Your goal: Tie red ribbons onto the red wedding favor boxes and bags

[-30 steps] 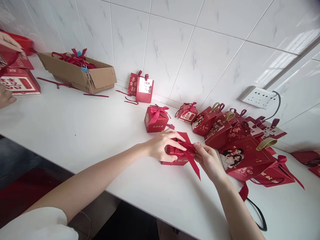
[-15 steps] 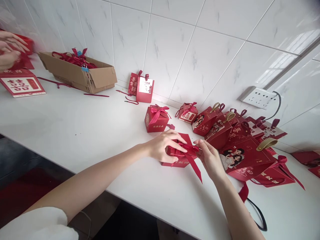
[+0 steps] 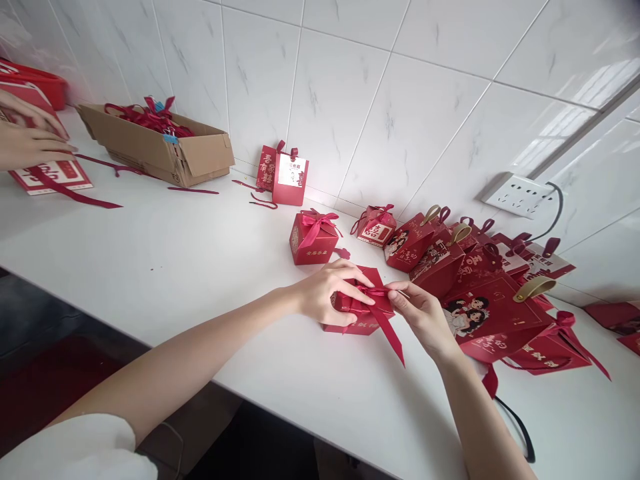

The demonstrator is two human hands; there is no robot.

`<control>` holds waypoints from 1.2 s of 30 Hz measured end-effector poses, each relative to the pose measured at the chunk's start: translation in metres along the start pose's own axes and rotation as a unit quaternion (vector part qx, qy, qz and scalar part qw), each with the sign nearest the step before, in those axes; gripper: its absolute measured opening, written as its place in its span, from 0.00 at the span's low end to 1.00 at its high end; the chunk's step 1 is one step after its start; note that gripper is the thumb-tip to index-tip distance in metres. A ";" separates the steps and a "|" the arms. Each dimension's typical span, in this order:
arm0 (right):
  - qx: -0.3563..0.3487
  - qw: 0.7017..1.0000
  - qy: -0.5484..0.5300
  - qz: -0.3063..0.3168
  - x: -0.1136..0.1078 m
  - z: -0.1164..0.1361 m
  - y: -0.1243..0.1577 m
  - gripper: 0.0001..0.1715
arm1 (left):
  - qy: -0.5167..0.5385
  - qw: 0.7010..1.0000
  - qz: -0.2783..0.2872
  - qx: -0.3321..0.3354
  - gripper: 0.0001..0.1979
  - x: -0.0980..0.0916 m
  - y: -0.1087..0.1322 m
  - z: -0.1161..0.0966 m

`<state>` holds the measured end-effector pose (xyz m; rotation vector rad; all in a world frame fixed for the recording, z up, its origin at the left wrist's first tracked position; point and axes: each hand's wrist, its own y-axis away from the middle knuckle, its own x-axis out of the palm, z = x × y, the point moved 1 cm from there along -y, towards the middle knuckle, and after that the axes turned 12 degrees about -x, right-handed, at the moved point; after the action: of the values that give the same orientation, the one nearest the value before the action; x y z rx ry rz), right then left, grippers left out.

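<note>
WHITE DESK, MID-SCENE: My left hand clamps a small red gift box from above, forefinger laid on the knot. My right hand pinches a loop of the dark red ribbon between thumb and forefinger. Both grips are pressed together. The box sits flat on the desk, one ribbon tail trailing toward the near edge. Just beyond it stands a finished box with a bow. To the right lie red gift bags, crowded against one another. Far left, another person's hand rests on a flat red card, near an open cardboard box of ribbons. As I judge it, the risk lies in the knot: if the forefinger lifts or the pinch slides on the smooth ribbon, the loop could slacken and the bow fall loose. A hard pull could drag the light box or dent its lid.
</note>
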<state>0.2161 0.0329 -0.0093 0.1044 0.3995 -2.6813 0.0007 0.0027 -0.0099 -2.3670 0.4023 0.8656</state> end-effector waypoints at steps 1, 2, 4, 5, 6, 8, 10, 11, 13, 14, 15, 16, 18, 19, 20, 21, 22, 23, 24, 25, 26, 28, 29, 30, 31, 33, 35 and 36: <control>0.001 1.000 0.002 -0.002 0.001 0.000 0.000 0.16 | -0.001 1.000 0.001 -0.001 0.17 0.000 0.000 0.000; 0.003 1.000 0.003 -0.001 0.002 0.001 0.001 0.17 | -0.001 1.000 0.003 -0.003 0.17 0.000 0.000 0.000; 0.012 1.000 0.001 0.000 0.004 0.004 0.002 0.17 | -0.002 1.000 0.006 -0.006 0.17 0.000 0.000 0.000; 0.018 1.000 -0.001 -0.002 0.005 0.006 0.002 0.18 | -0.001 1.000 0.005 -0.007 0.17 -0.001 0.000 0.000; 0.024 1.000 -0.001 -0.004 0.006 0.007 0.003 0.18 | 0.000 1.000 0.005 -0.006 0.17 -0.001 0.000 0.000; 0.032 0.999 0.003 -0.008 0.008 0.009 0.004 0.20 | 0.002 1.000 0.003 -0.003 0.17 -0.001 0.000 0.000; 0.033 0.999 0.014 -0.016 0.009 0.008 0.003 0.21 | 0.003 1.000 0.004 -0.004 0.17 -0.001 0.000 -0.001; 0.030 0.999 0.022 -0.023 0.009 0.007 0.002 0.21 | 0.002 1.000 0.004 -0.006 0.17 0.000 0.000 -0.001; 0.015 0.998 0.040 -0.047 0.008 0.005 0.001 0.21 | 0.001 1.000 0.006 -0.011 0.17 0.000 0.000 -0.001; 0.007 0.997 0.052 -0.061 0.007 0.004 0.001 0.21 | 0.001 1.000 0.006 -0.012 0.17 0.000 0.000 -0.001; 0.001 0.995 0.064 -0.074 0.006 0.003 0.000 0.21 | 0.001 1.000 0.006 -0.011 0.17 0.000 0.000 -0.001; 0.001 0.994 0.077 -0.080 0.005 0.002 0.000 0.20 | 0.003 1.000 0.006 -0.009 0.17 0.000 0.000 0.000; 0.009 0.992 0.097 -0.075 0.004 0.002 0.001 0.20 | 0.006 1.000 0.004 -0.007 0.18 0.000 0.000 0.000; 0.012 0.992 0.102 -0.067 0.004 0.002 0.001 0.20 | 0.008 1.000 0.004 -0.007 0.18 0.000 0.000 0.000; 0.013 0.993 0.104 -0.059 0.004 0.003 0.001 0.20 | 0.009 1.000 0.004 -0.009 0.17 0.000 0.000 -0.001; 0.011 0.993 0.100 -0.055 0.004 0.003 0.001 0.20 | 0.010 1.000 0.005 -0.012 0.17 0.000 0.000 -0.001; 0.007 0.994 0.094 -0.057 0.005 0.004 0.001 0.20 | 0.010 1.000 0.006 -0.015 0.17 0.000 0.000 -0.001; 0.006 0.994 0.084 -0.064 0.005 0.004 0.001 0.20 | 0.009 1.000 0.008 -0.017 0.18 0.000 0.000 -0.001; 0.007 0.995 0.073 -0.073 0.006 0.004 0.000 0.21 | 0.008 1.000 0.008 -0.018 0.17 0.000 0.000 -0.001; 0.013 0.995 0.063 -0.081 0.006 0.004 0.000 0.22 | 0.008 1.000 0.008 -0.016 0.17 0.000 0.000 -0.001; 0.025 0.994 0.057 -0.085 0.007 0.003 0.000 0.22 | 0.008 1.000 0.008 -0.013 0.17 0.000 -0.001 -0.001; 0.055 0.993 0.062 -0.082 0.007 0.001 0.001 0.24 | 0.006 1.000 0.007 -0.009 0.17 0.000 -0.001 -0.001; 0.070 0.993 0.066 -0.074 0.007 0.000 0.002 0.25 | 0.005 1.000 0.006 -0.009 0.17 0.000 -0.001 -0.001; 0.080 0.992 0.069 -0.063 0.008 -0.001 0.002 0.26 | 0.005 1.000 0.006 -0.009 0.17 0.000 0.000 0.000; 0.085 0.993 0.067 -0.048 0.008 -0.001 0.003 0.27 | 0.005 1.000 0.005 -0.009 0.17 0.000 0.000 0.000; 0.084 0.996 0.038 -0.016 0.010 0.000 0.004 0.25 | 0.008 1.000 0.003 -0.008 0.17 0.000 -0.001 0.000; 0.081 0.997 -0.014 -0.004 0.011 0.003 0.004 0.22 | 0.010 1.000 0.006 -0.009 0.17 0.000 -0.001 -0.001; 0.082 0.996 -0.043 -0.009 0.012 0.004 0.004 0.22 | 0.009 1.000 0.008 -0.011 0.17 0.000 -0.001 -0.001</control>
<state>0.2066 0.0236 -0.0077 0.0337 0.1526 -2.7220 0.0013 0.0027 -0.0087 -2.3963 0.4210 0.8609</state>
